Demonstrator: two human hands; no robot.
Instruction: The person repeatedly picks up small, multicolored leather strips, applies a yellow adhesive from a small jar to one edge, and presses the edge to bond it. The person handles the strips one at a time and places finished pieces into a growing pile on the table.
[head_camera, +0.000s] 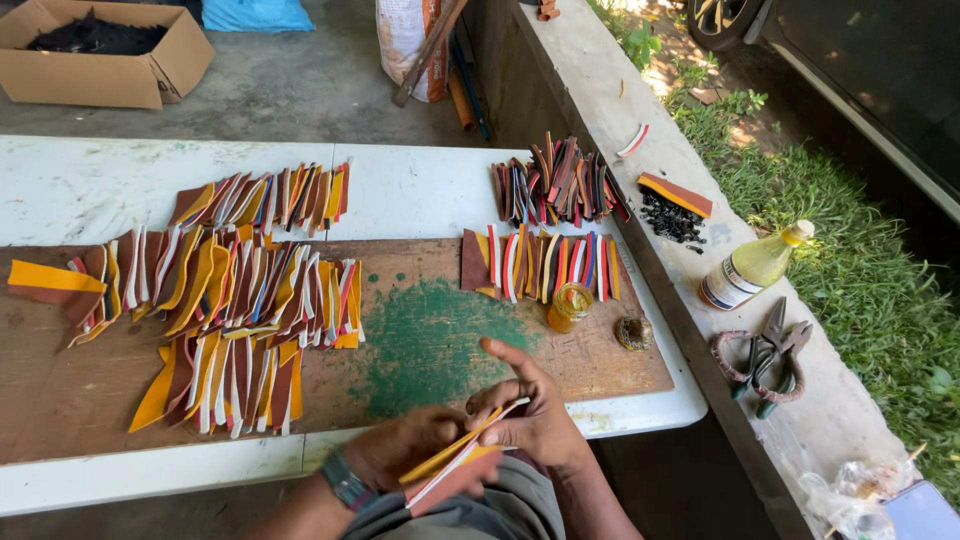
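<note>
While both hands (480, 435) meet, fingers (500, 395) pinching layered strips (455, 465) — yellow, white, brown.

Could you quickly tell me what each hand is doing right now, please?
Left hand: closed on a layered yellow, white and brown leather strip.
Right hand: pinching the same strip.

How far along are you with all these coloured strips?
Done, it seems: many layered strip bundles fanned out on the brown board, with more at the table's far side. In hand: the left hand and right hand press together one yellow, white and brown stack. What is left cannot be told.
</note>
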